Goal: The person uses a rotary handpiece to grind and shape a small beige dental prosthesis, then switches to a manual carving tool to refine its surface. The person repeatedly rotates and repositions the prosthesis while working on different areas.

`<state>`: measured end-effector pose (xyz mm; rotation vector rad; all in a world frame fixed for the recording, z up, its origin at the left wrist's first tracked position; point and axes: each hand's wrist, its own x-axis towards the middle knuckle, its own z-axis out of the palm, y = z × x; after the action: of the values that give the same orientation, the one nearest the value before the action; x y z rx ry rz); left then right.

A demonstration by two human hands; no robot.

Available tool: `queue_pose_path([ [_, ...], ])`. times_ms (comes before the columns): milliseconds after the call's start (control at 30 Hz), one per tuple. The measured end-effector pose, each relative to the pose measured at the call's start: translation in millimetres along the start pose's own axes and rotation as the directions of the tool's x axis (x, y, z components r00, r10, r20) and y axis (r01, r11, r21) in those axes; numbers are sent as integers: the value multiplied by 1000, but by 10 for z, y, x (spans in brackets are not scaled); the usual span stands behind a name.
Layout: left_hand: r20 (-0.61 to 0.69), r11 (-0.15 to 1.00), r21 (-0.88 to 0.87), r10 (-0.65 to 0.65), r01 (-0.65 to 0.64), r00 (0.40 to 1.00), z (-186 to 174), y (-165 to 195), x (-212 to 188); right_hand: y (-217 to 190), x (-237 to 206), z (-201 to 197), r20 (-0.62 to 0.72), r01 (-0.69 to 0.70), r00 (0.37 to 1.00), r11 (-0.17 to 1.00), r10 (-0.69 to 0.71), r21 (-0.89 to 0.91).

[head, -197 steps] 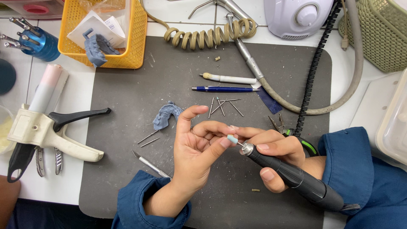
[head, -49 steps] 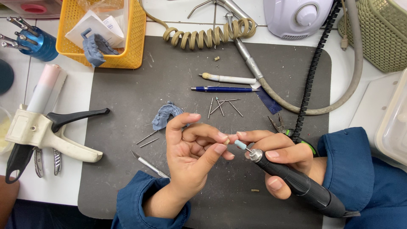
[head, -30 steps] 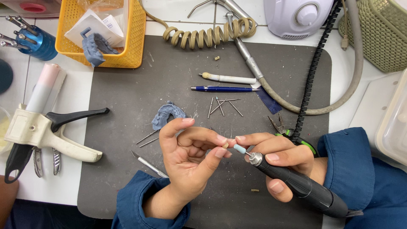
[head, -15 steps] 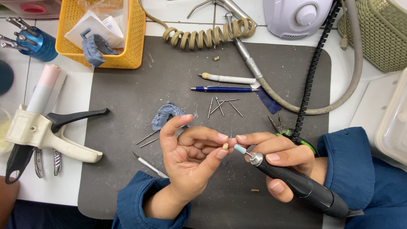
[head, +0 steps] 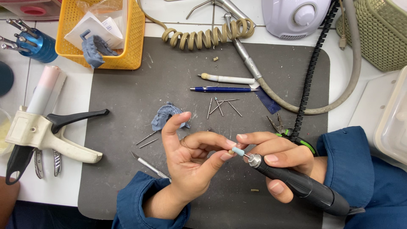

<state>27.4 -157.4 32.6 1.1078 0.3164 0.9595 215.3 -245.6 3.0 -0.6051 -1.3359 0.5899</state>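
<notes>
Two bare hands meet above the dark grey rubber mat (head: 127,101) on the worktop: the left hand (head: 190,161) has its grip pinched on a tiny pale tooth-like piece (head: 231,151) between thumb and fingertips, index finger raised. The right hand (head: 280,159) has its grip wrapped round a black rotary handpiece (head: 305,191), whose pale blue cylindrical tip (head: 238,152) touches the piece. Nearby lie a blue-grey dental cast (head: 167,115), thin loose metal burs (head: 220,106), a blue pen (head: 220,89) and a cream dispensing gun (head: 46,135).
</notes>
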Motion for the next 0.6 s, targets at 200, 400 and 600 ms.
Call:
queue_pose_path([
  [200, -29, 997, -71, -44, 41, 999, 22, -4, 7, -47, 26, -74, 111, -56, 992, 998, 56, -1],
  [400, -35, 994, -100, -50, 46, 998, 30, 5, 19, -32, 1, -65, 73, -55, 996, 998, 55, 5],
  [600, -10, 996, -83, -39, 38, 999, 18, 7, 13, -17, -18, -54, 55, -47, 997, 999, 47, -10],
])
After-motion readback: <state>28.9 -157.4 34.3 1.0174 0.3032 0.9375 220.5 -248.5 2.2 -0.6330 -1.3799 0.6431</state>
